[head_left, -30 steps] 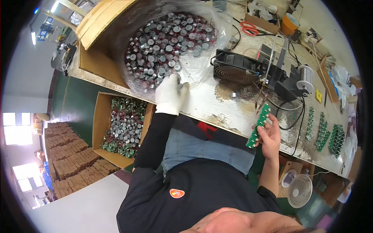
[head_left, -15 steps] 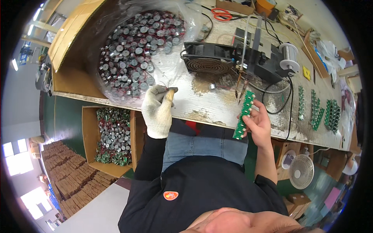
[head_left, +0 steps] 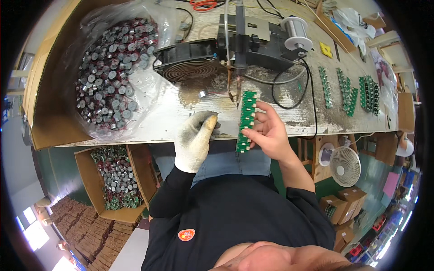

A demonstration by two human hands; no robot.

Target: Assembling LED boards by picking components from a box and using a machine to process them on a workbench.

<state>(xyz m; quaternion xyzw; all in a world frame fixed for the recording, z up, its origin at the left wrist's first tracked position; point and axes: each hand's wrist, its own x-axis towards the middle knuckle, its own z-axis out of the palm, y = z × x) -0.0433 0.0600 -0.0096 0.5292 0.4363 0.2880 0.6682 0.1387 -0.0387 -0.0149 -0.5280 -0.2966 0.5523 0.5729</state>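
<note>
My left hand (head_left: 195,137), in a white knit glove with a stained thumb and grey fingertips, is pinched closed. A thin wire (head_left: 219,112) pokes out at its fingertips; anything it joins is hidden in the glove. My bare right hand (head_left: 267,131) grips a long green circuit board strip (head_left: 247,118) by its right edge, thumb on its face. Small pale parts line that edge. The strip stands nearly upright beside the down-pointing tip of a soldering iron (head_left: 238,86), just right of it. One small round metal motor (head_left: 202,94) with wires lies on the bench ahead of my left hand.
A plastic bag (head_left: 149,97) of wired round motors (head_left: 110,86) lies at left in a cardboard box (head_left: 49,90). Nearer stands a black fan (head_left: 190,63), with a solder spool (head_left: 296,34) at back right. Several board strips (head_left: 346,90) lie right. Below the bench sits another carton (head_left: 88,180).
The view has shifted right. My two hands have come closer together, and the board strip now stands more upright, closer to the iron's tip.
</note>
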